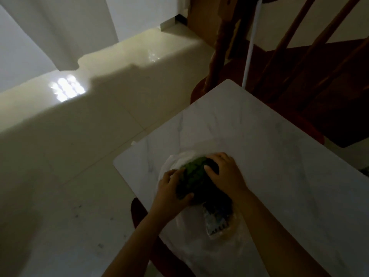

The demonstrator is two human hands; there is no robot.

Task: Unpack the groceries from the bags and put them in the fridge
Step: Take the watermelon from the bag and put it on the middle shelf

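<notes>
Watermelon [196, 172], small and round, sits in a white plastic bag [175, 160] on a marble table [259, 136]; left hand [171, 188] and right hand [223, 174] cup its sides. Likely heavy and smooth-skinned, it is best lifted from underneath.

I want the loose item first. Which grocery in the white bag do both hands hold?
The round green melon, gripped by the left hand and right hand; the printed packet below lies untouched in the white plastic bag.
</notes>
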